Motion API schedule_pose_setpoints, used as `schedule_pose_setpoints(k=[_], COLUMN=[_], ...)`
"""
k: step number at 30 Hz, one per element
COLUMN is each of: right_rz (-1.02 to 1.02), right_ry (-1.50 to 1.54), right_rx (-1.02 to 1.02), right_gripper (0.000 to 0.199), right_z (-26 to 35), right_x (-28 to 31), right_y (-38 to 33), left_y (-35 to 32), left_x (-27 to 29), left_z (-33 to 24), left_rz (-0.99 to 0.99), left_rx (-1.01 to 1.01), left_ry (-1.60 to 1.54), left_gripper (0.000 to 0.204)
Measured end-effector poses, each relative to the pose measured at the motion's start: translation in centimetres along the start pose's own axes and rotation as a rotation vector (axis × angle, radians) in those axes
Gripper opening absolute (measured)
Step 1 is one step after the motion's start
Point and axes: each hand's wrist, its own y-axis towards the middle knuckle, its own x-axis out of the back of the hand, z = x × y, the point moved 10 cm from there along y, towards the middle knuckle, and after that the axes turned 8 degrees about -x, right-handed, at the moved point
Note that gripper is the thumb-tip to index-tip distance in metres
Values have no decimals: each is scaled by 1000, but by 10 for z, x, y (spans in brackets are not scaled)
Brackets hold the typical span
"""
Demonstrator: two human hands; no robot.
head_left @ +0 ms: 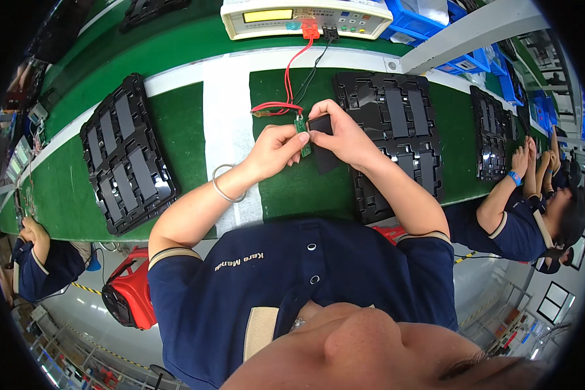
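- Clearly, the left hand [276, 153] is just above the middle of the frame, its thumb and forefinger pinching a narrow green circuit board [300, 125]; the other fingers curl in below.
- The board stands nearly lengthwise between both hands, its upper end close to the leads and its middle partly hidden by the thumb.
- The right hand [344, 140], just right of it, has its fingers bent over a flat black piece [325, 158], thumb reaching across toward the board; how firmly they grip cannot be told.
- A red lead [287, 73] and a black lead [313, 73] run down from a cream tester [305, 13] at top centre; the red one loops beside the board's upper end, and whether it is joined there is too small to tell.
- Right of the hands, a black tray [396, 146] with dark flat inserts lies on the green worktop [279, 188].
- Another black tray [118, 156] lies tilted at the left, and a smaller-looking one [491, 140] at the right, near a co-worker's arm [497, 201].
- Blue bins [409, 19] stand at the upper right; a red seat [133, 292] shows at the lower left.
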Motion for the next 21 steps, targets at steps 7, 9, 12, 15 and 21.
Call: schedule_pose_setpoints(k=[7,9,12,15,21], right_rz=[64,75,81,64,-45], right_ry=[131,152,152,144,92], right_rx=[-104,-83,-89,-66,-8], right_gripper=[27,27,27,26,25], right_z=[-9,-8,-8,-6,-4], right_x=[-5,-6,-6,-5,4], right_y=[-1,-1,-1,0,1], left_y=[1,0,0,0,1], left_x=[1,1,2,0,0], left_z=[1,2,5,3,2], left_rz=[15,15,21,16,-29], left_rx=[-28,-28,-15,-6,12], left_ry=[73,81,65,13,11], left_gripper=[34,35,33,31,29])
